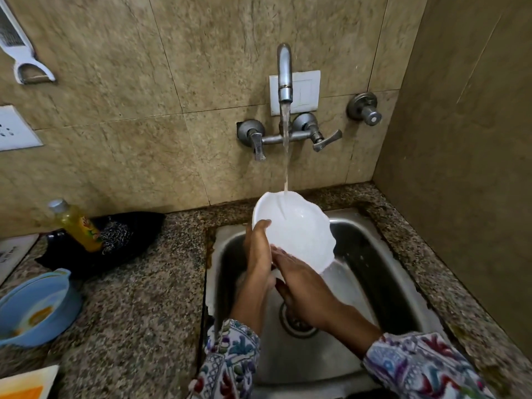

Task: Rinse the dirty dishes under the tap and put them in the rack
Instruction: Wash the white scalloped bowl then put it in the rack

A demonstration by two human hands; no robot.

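Bowl (296,231): white, wavy-rimmed, held tilted over the sink (374,254), centre, under the tap (285,76); water strikes its far rim; left hand (257,249) grips the left rim, thumb over the edge; right hand (299,280) lies flat, fingers straight, against the near rim; likely light, stiff, chip-prone, slippery wet; best held at the rim; blue bowl (37,306), soiled, on the bench (138,312), left.

Head view looks steeply down, close over the sink (371,249).
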